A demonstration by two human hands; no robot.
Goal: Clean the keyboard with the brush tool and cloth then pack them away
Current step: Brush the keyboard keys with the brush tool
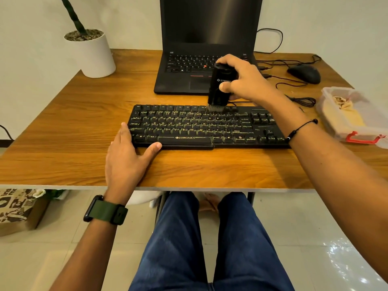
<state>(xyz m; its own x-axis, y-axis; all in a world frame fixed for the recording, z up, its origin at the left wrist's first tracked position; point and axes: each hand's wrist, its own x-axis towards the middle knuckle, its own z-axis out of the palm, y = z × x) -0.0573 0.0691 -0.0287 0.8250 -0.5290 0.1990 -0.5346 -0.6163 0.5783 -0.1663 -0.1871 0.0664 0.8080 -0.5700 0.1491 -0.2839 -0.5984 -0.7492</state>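
A black keyboard (189,127) lies across the middle of the wooden desk (73,114). My right hand (245,80) grips a black brush tool (220,87) held upright, its bristles touching the top key row right of centre. My left hand (128,156) rests flat on the desk at the keyboard's front left corner, fingers along its left end and thumb against its front edge. A yellowish cloth (344,114) lies inside a clear plastic box (327,95) at the right edge of the desk.
An open black laptop (201,47) stands behind the keyboard. A black mouse (304,73) and cables lie at the back right. A white plant pot (92,53) stands at the back left. The box has a red latch (361,138).
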